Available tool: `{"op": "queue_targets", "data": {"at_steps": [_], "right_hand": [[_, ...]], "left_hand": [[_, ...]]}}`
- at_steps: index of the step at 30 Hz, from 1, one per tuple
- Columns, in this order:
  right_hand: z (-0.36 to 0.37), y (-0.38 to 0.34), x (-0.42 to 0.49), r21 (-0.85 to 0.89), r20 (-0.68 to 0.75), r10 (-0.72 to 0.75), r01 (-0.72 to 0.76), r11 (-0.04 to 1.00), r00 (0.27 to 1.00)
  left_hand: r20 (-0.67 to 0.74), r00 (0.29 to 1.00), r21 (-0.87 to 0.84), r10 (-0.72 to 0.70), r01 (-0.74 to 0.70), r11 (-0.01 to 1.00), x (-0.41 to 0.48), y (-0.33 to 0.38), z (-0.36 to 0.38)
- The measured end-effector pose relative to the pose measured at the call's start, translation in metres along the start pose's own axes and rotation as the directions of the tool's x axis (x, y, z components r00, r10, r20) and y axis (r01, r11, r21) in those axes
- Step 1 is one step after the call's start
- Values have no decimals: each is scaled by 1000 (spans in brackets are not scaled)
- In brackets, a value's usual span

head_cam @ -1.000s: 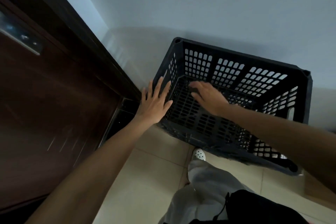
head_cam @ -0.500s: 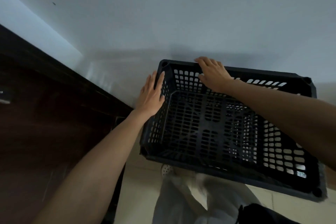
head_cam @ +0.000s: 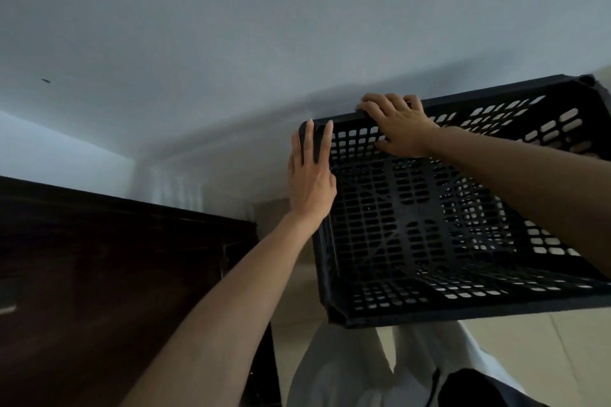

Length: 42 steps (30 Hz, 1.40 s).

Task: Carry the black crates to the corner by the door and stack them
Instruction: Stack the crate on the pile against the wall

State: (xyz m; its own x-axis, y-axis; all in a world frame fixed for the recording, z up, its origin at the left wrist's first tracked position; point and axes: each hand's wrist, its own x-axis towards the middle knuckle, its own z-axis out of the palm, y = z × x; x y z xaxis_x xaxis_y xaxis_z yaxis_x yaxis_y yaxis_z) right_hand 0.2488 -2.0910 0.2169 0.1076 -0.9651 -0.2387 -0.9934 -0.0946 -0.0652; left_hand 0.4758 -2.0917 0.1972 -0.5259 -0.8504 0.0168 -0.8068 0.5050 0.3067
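Note:
One black slatted crate is in view at the right, empty, its open top facing me and its near rim over my legs. My right hand reaches across it and curls over the far rim, close to the far-left corner. My left hand lies flat against the outside of the crate's left wall, fingers straight and pointing up to that same corner. The crate's right end is cut off by the frame edge. No second crate is visible.
A dark wooden door fills the lower left. A pale wall runs behind the crate and meets the door frame in a corner. Beige floor tiles show below the crate, beside my light trousers.
The crate has shifted right and closer in view. My right hand went from the crate's floor to its far rim. My left hand stayed flat on the left wall.

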Motion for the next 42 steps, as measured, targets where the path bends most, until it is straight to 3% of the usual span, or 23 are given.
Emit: {"op": "queue_targets", "data": {"at_steps": [5,9,14,16,19,21,24,30,35,42], "right_hand": [[0,-6,3,-67,26,63,-61,996,998],[-4,-18,2,-97,141,157,-144,985,978],[-9,-40,-16,-76,134,229,-220,972,964],[-5,-51,-41,-29,39,213,-212,977,976],[3,-51,-84,91,-56,248,-243,966,967],[0,-35,-111,101,-36,295,-290,952,955],[0,-16,-151,135,45,402,-404,905,915],[-4,-5,-220,203,96,515,-523,828,852],[-8,-2,-294,308,-13,585,-553,774,811],[15,11,-471,385,27,779,-726,570,626]], "left_hand": [[2,1000,23,7,-7,1000,6,-5,2],[27,999,67,29,-31,997,-2,-6,3],[164,985,140,58,-81,987,5,-10,-3],[182,975,187,125,-159,969,6,-14,-9],[157,928,212,338,-366,906,6,-14,-14],[178,873,210,453,-484,850,12,-6,-16],[246,823,172,512,-557,812,12,13,-19],[295,768,21,568,-600,800,11,93,-24],[330,703,-169,630,-613,772,-5,193,-22],[319,488,-255,813,-781,569,-85,358,6]]}}
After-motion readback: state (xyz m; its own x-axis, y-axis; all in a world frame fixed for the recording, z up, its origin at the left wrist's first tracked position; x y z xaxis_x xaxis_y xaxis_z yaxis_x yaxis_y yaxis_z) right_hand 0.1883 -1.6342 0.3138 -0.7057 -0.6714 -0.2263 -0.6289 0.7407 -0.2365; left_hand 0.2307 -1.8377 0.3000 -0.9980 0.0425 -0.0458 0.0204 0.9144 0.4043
